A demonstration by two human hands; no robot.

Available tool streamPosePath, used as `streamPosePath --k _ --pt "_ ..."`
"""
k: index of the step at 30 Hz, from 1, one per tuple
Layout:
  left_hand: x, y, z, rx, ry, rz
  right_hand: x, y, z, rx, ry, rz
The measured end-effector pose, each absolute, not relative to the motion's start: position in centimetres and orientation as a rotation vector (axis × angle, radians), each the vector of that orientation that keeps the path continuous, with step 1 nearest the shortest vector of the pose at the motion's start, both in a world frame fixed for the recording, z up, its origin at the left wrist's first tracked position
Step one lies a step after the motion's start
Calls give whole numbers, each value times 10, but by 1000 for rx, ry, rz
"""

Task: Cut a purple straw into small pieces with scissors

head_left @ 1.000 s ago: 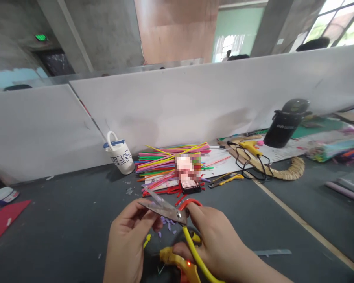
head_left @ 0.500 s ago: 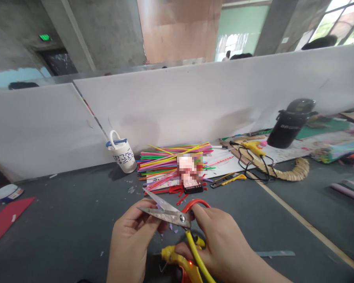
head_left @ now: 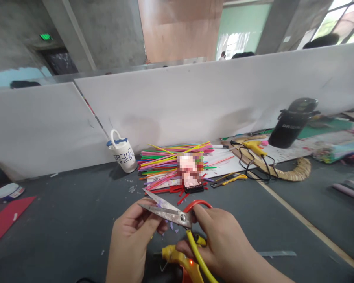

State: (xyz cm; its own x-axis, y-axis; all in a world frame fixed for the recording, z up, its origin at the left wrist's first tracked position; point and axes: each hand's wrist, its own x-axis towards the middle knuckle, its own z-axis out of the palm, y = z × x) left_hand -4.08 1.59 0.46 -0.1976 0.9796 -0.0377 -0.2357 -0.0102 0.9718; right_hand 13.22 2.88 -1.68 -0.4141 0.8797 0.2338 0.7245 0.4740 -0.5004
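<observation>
Holding scissors (head_left: 183, 217) in right fingers (head_left: 185, 247)

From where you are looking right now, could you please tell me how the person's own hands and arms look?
The bare, ungloved left hand and the bare, ungloved right hand show no rings or markings. No sleeve, watch or bracelet shows on the left wrist or right forearm. Some fingers are partly hidden.
</observation>
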Motion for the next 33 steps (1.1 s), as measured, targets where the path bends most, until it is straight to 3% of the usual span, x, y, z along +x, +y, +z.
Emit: streamPosePath --k 25,33 --pt "-43 15 6 1044 1209 1377 132 29 -20 -1424 -2332 334" --pt "-45 16 6 1097 1192 1393 134 30 -5 -1398 -2275 576"
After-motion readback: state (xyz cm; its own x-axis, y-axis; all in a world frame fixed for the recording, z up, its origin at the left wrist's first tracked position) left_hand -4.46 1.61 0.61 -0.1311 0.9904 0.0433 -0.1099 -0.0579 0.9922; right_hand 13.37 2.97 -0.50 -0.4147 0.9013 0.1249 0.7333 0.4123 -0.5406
